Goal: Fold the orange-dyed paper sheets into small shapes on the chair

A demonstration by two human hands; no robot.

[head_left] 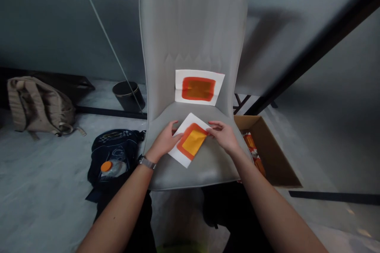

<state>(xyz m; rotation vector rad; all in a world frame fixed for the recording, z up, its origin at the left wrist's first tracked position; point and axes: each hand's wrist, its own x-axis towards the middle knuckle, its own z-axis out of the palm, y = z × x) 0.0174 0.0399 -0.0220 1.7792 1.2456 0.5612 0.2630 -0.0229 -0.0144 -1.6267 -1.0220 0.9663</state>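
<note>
Between my two hands is a white sheet of paper (184,161) painted with a yellow rectangle inside an orange border. It is turned at an angle above the seat of a grey padded chair (192,23). My left hand (164,141) pinches its left edge, thumb on top. At the upper right edge, my right hand (223,135) grips the paper between thumb and fingers. Behind it, a second painted sheet (198,88), darker orange-brown within a red-orange border, leans upright against the backrest.
An open cardboard box (274,152) holding orange-and-white packets (251,144) stands right of the chair. To the left are a dark blue bag (109,146), a clear bottle with an orange cap (118,168), a black bin (128,95) and a beige backpack (43,104). Glass panels rise behind.
</note>
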